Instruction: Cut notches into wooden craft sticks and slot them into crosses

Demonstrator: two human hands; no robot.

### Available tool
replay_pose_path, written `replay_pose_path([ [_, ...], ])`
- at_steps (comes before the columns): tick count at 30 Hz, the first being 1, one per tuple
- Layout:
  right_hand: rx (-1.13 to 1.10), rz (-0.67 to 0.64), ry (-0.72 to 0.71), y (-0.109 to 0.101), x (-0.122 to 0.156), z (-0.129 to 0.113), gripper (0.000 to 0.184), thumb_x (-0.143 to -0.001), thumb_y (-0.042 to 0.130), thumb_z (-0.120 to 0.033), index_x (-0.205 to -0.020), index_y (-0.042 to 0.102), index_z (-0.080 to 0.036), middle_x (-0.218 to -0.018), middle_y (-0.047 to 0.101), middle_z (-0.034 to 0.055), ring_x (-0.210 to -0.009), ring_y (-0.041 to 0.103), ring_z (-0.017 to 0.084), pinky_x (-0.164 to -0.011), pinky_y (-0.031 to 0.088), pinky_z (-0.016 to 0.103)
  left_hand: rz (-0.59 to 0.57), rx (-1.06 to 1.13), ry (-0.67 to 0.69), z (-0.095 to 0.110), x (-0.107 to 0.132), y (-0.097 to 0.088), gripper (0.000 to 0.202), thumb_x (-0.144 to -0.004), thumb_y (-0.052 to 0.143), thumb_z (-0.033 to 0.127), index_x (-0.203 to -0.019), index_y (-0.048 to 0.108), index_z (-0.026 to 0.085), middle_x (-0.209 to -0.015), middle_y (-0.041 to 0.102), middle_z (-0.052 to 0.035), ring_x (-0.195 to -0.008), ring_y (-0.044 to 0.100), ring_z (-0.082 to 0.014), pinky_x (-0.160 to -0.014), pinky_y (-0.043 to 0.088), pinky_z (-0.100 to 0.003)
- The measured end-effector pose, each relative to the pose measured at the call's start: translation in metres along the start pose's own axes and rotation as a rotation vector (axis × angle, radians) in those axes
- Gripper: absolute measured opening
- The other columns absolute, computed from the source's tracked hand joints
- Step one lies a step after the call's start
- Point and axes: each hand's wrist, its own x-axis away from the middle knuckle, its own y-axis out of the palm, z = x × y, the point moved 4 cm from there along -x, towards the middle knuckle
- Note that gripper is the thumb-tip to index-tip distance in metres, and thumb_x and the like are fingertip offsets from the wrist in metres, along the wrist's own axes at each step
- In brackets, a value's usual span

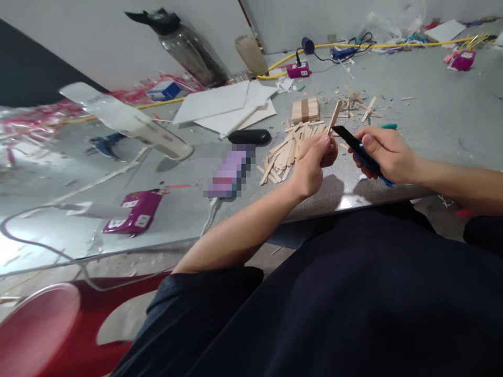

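Observation:
My left hand (314,162) is closed around a flat wooden craft stick (335,114) that points up and away from my fingers. My right hand (387,154) grips a black and blue cutter (356,146), its dark tip reaching toward the base of the stick. Both hands hover just above the near edge of the grey table (432,104). Just left of my left hand lies a loose pile of wooden sticks (288,149). Behind it stands a small glued block of sticks (305,110).
White sheets (228,107) lie at the centre back, a black case (249,137) in front of them. A purple power strip (133,212) with a cable, a blurred phone, a dark bottle (184,44) and a white bottle (126,120) crowd the left. Stick scraps and a yellow cable (393,46) lie behind.

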Motion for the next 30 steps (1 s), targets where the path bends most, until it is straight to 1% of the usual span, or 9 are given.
replay_pose_path([
  [8, -0.077, -0.006, 0.028, 0.009, 0.002, 0.008, 0.062, -0.107, 0.071, -0.086, -0.104, 0.064, -0.025, -0.077, 0.060, -0.0028, -0.050, 0.055, 0.014, -0.039, 0.041, 0.031, 0.047, -0.241, 0.241, -0.008, 0.001, -0.009, 0.075, -0.109, 0.063, 0.084, -0.065, 0.049, 0.026, -0.057, 0.034, 0.0048, -0.055, 0.032, -0.0141, -0.058, 0.028, -0.037],
  [14, -0.177, -0.030, 0.086, 0.019, 0.007, 0.012, 0.061, -0.109, 0.069, -0.086, -0.101, 0.062, -0.026, -0.074, 0.058, -0.0050, -0.048, 0.050, 0.013, -0.038, 0.036, 0.029, 0.075, -0.483, 0.369, 0.005, 0.012, -0.010, 0.075, -0.116, 0.049, 0.083, -0.068, 0.042, 0.026, -0.062, 0.039, 0.0023, -0.059, 0.033, -0.0167, -0.066, 0.023, -0.041],
  [18, -0.213, -0.088, 0.056, 0.023, 0.012, 0.013, 0.056, -0.110, 0.072, -0.079, -0.101, 0.063, -0.025, -0.073, 0.058, -0.0053, -0.048, 0.051, 0.013, -0.039, 0.037, 0.028, 0.028, -0.600, 0.446, 0.014, 0.018, -0.011, 0.068, -0.119, 0.045, 0.078, -0.072, 0.040, 0.028, -0.063, 0.036, 0.0024, -0.059, 0.030, -0.0181, -0.069, 0.022, -0.042],
  [20, -0.219, -0.128, 0.021, 0.024, 0.015, 0.012, 0.052, -0.113, 0.070, -0.075, -0.102, 0.064, -0.025, -0.075, 0.059, -0.0049, -0.049, 0.052, 0.013, -0.041, 0.038, 0.027, 0.021, -0.646, 0.534, 0.017, 0.019, -0.012, 0.064, -0.119, 0.044, 0.073, -0.073, 0.038, 0.029, -0.063, 0.032, 0.0031, -0.058, 0.026, -0.0182, -0.069, 0.020, -0.043],
  [22, -0.176, -0.168, -0.050, 0.023, 0.016, 0.007, 0.049, -0.117, 0.063, -0.073, -0.105, 0.063, -0.025, -0.078, 0.059, -0.0042, -0.050, 0.052, 0.013, -0.042, 0.039, 0.028, 0.008, -0.659, 0.661, 0.019, 0.019, -0.012, 0.062, -0.118, 0.044, 0.070, -0.073, 0.036, 0.029, -0.062, 0.026, 0.0043, -0.056, 0.021, -0.0182, -0.068, 0.017, -0.044],
  [24, -0.035, -0.223, -0.203, 0.020, 0.018, 0.000, 0.045, -0.123, 0.055, -0.067, -0.109, 0.064, -0.025, -0.077, 0.060, -0.0042, -0.051, 0.051, 0.012, -0.047, 0.041, 0.029, -0.037, -0.633, 0.757, 0.020, 0.019, -0.011, 0.062, -0.117, 0.045, 0.070, -0.071, 0.035, 0.029, -0.061, 0.022, 0.0050, -0.055, 0.016, -0.0184, -0.067, 0.016, -0.046],
  [26, 0.152, -0.262, -0.391, 0.016, 0.021, -0.008, 0.041, -0.126, 0.049, -0.060, -0.112, 0.065, -0.025, -0.073, 0.060, -0.0047, -0.053, 0.051, 0.013, -0.055, 0.044, 0.030, -0.106, -0.611, 0.771, 0.021, 0.017, -0.010, 0.066, -0.115, 0.046, 0.076, -0.069, 0.039, 0.029, -0.059, 0.024, 0.0041, -0.054, 0.016, -0.0187, -0.067, 0.020, -0.047],
  [28, 0.291, -0.275, -0.535, 0.011, 0.023, -0.012, 0.039, -0.126, 0.049, -0.059, -0.114, 0.066, -0.025, -0.072, 0.060, -0.0045, -0.056, 0.052, 0.014, -0.060, 0.043, 0.032, -0.223, -0.604, 0.748, 0.021, 0.013, -0.007, 0.070, -0.114, 0.044, 0.083, -0.068, 0.045, 0.029, -0.056, 0.032, 0.0027, -0.051, 0.020, -0.0184, -0.067, 0.023, -0.047],
  [30, 0.394, -0.274, -0.607, 0.004, 0.023, -0.013, 0.040, -0.125, 0.048, -0.059, -0.117, 0.067, -0.026, -0.078, 0.065, -0.0017, -0.060, 0.054, 0.016, -0.062, 0.042, 0.034, -0.371, -0.568, 0.746, 0.024, 0.011, -0.004, 0.073, -0.113, 0.043, 0.086, -0.069, 0.053, 0.029, -0.054, 0.040, 0.0023, -0.048, 0.024, -0.0173, -0.066, 0.025, -0.046],
])
